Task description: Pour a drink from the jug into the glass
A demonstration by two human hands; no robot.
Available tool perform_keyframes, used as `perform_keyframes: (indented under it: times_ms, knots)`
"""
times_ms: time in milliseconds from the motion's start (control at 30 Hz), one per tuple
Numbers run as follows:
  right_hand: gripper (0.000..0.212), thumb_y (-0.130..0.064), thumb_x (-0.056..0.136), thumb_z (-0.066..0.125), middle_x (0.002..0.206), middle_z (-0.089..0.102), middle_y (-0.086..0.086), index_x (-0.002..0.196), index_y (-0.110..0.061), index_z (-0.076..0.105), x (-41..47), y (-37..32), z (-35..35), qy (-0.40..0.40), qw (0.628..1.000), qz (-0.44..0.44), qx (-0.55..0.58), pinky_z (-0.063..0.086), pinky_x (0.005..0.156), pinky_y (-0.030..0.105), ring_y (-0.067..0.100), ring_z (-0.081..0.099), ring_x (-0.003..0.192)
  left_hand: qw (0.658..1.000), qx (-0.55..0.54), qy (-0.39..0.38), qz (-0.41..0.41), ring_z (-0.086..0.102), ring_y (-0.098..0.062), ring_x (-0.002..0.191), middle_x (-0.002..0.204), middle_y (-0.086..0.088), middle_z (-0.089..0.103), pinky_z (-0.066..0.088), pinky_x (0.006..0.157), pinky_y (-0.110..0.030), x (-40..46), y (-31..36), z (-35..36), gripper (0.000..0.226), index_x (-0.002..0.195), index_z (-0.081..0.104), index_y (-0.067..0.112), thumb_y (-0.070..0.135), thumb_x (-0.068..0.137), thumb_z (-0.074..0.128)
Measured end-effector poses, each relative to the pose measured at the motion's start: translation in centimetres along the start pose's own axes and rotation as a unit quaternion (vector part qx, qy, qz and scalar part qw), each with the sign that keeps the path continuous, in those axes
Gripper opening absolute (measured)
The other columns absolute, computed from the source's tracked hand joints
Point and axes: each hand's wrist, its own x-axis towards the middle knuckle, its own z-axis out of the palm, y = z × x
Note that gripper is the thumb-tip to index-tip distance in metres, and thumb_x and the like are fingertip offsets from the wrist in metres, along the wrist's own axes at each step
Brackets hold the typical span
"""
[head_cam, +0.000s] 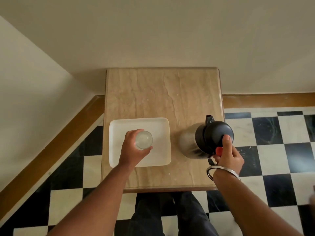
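From the head view, the left hand [132, 147] wraps its grip around the clear glass [144, 140], which stands upright on the white tray [160, 126] at the tabletop's [153, 92] near left. The right hand [228, 155] closes on the handle of the steel vacuum jug [204, 140], thumb on its black lid beside a red button [219, 151]. The pour appears not yet begun; next, lift the jug and tip its spout over the glass.
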Motion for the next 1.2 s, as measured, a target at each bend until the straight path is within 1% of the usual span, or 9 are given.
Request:
perform_keyframes:
  times_ms: [100, 300, 433, 600, 767, 900, 1033, 1100, 1200]
  knots:
    - [0.063, -0.077, 0.064, 0.063, 0.053, 0.067, -0.016, 0.091, -0.021, 0.075, -0.1, 1.2, 1.0, 0.02, 1.0, 0.001, 0.006, 0.053, 0.057, 0.032, 0.014, 0.059, 0.061, 1.0, -0.003, -0.007, 0.012, 0.047, 0.002, 0.112, 0.121, 0.011, 0.053, 0.043, 0.094, -0.025, 0.8, -1.5, 0.3, 0.076, 0.124, 0.053, 0.033, 0.031, 0.06, 0.094]
    - [0.048, -0.074, 0.065, 0.06, 0.055, 0.067, -0.016, 0.081, -0.03, 0.07, -0.3, 2.5, 2.1, 0.022, 0.999, -0.024, 0.004, 0.052, 0.057, 0.029, 0.01, 0.061, 0.061, 1.0, -0.025, -0.017, 0.004, 0.046, 0.003, 0.112, 0.12, 0.01, 0.053, 0.042, 0.096, -0.025, 1.5, -2.8, 1.3, 0.075, 0.124, 0.055, 0.027, 0.023, 0.061, 0.095]
    - [0.046, -0.067, 0.072, 0.061, 0.079, 0.067, -0.007, 0.096, -0.029, 0.069, -0.7, 3.2, 2.4, 0.009, 0.999, -0.033, 0.012, 0.056, 0.059, 0.03, 0.006, 0.065, 0.061, 0.999, -0.04, -0.022, -0.001, 0.046, 0.002, 0.113, 0.121, 0.012, 0.053, 0.039, 0.094, -0.017, 1.8, -2.8, 1.6, 0.076, 0.125, 0.052, 0.03, 0.027, 0.062, 0.094]
    - [0.045, -0.055, 0.088, 0.056, 0.097, 0.063, -0.005, 0.117, -0.021, 0.058, -0.8, 3.0, 2.2, -0.025, 0.999, -0.044, -0.015, 0.048, 0.049, 0.011, 0.005, 0.064, 0.074, 0.998, -0.029, -0.043, -0.041, 0.039, 0.011, 0.116, 0.129, 0.016, 0.046, 0.034, 0.094, -0.014, 1.4, -2.6, 1.4, 0.09, 0.137, 0.042, 0.032, 0.032, 0.062, 0.093]
    - [0.033, -0.055, 0.094, 0.05, 0.094, 0.058, -0.007, 0.113, -0.028, 0.05, 0.0, 1.4, 1.1, -0.094, 0.992, -0.006, -0.082, 0.039, 0.06, 0.023, 0.003, 0.054, 0.081, 0.99, 0.033, -0.085, -0.109, 0.037, -0.018, 0.131, 0.149, 0.003, 0.036, 0.038, 0.102, -0.039, 0.1, -2.5, 0.6, 0.118, 0.151, 0.018, 0.031, 0.038, 0.06, 0.094]
    - [0.054, -0.078, 0.074, 0.057, 0.089, 0.059, -0.001, 0.09, -0.027, 0.049, 0.6, -1.5, 1.2, -0.146, 0.975, 0.069, -0.152, 0.044, 0.055, 0.028, 0.015, 0.061, 0.074, 0.987, 0.072, -0.09, -0.111, 0.038, -0.024, 0.133, 0.15, 0.001, 0.035, 0.042, 0.102, -0.046, -0.9, -1.3, -0.3, 0.124, 0.151, 0.013, 0.033, 0.036, 0.059, 0.095]
    - [0.073, -0.075, 0.069, 0.068, 0.095, 0.058, 0.009, 0.112, -0.021, 0.046, 1.2, -2.9, 1.7, -0.152, 0.959, 0.168, -0.169, 0.057, 0.061, 0.036, 0.026, 0.068, 0.077, 0.987, 0.093, -0.082, -0.106, 0.037, -0.027, 0.136, 0.152, -0.002, 0.035, 0.042, 0.103, -0.051, -1.2, -0.1, -1.8, 0.126, 0.153, 0.011, 0.03, 0.029, 0.059, 0.095]
    - [0.074, -0.076, 0.07, 0.067, 0.094, 0.058, 0.008, 0.115, -0.021, 0.045, 0.9, -3.0, 1.8, -0.143, 0.959, 0.165, -0.179, 0.059, 0.069, 0.041, 0.026, 0.067, 0.078, 0.985, 0.117, -0.082, -0.098, 0.038, -0.028, 0.136, 0.152, -0.004, 0.036, 0.04, 0.104, -0.05, -1.1, 0.8, -2.8, 0.129, 0.154, 0.009, 0.027, 0.028, 0.058, 0.096]
    - [0.074, -0.078, 0.07, 0.064, 0.088, 0.061, 0.007, 0.112, -0.019, 0.048, 0.2, -3.1, 1.7, -0.129, 0.966, 0.135, -0.176, 0.052, 0.064, 0.039, 0.024, 0.065, 0.075, 0.976, 0.175, -0.097, -0.08, 0.04, -0.029, 0.135, 0.152, -0.006, 0.037, 0.04, 0.105, -0.049, -1.1, 2.5, -4.0, 0.136, 0.154, 0.003, 0.025, 0.031, 0.056, 0.097]
